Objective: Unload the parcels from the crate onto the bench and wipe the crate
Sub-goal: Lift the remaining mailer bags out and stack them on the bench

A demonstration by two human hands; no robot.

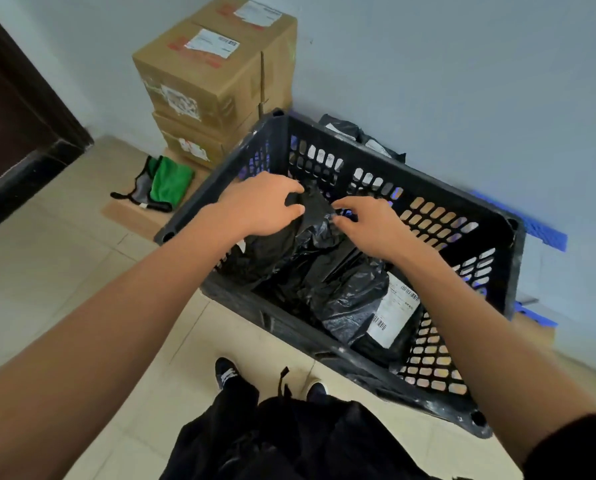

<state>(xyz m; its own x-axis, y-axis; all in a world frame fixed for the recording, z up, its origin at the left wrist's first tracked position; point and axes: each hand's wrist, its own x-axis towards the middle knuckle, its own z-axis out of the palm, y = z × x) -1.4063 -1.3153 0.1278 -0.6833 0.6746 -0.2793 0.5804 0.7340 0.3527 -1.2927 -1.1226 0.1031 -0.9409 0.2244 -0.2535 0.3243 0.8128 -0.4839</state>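
Pale tiled floor carrying black slatted crate, stacked cardboard boxes against the wall just beyond its far-left corner. Flat cardboard sheet beside the boxes, green cloth on top. Blue plastic piece behind the crate.

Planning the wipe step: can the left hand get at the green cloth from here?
Probably not yet: the left hand grips a black parcel inside the crate; the green cloth lies uncovered on the floor beyond.
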